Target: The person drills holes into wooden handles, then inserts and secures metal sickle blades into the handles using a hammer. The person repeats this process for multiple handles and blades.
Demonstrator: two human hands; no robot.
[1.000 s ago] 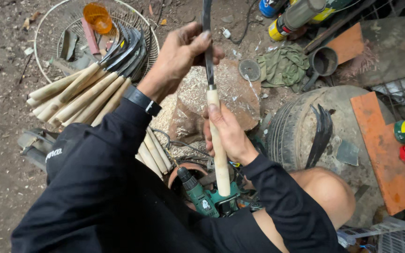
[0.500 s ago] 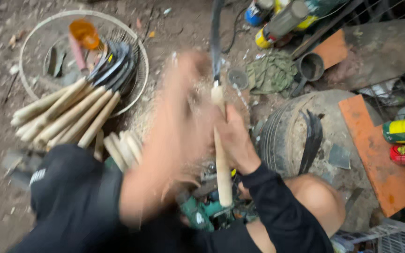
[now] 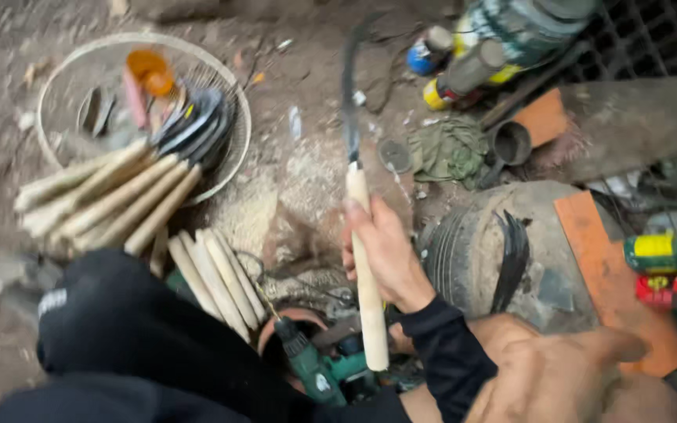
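Leaving the sickle (image 3: 371, 321) blade, the left hand (image 3: 566, 380) blurred low, its grip unclear; the right hand (image 3: 385, 254) alone clenched the wooden handle.

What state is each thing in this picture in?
Curved dark-bladed sickle with pale wooden handle: upright, held.
Right hand: shut around the sickle's handle.
Left hand: blurred, grip unclear.
Round wire basket: lying flat, holding blades.
Green power drill: lying on the ground.
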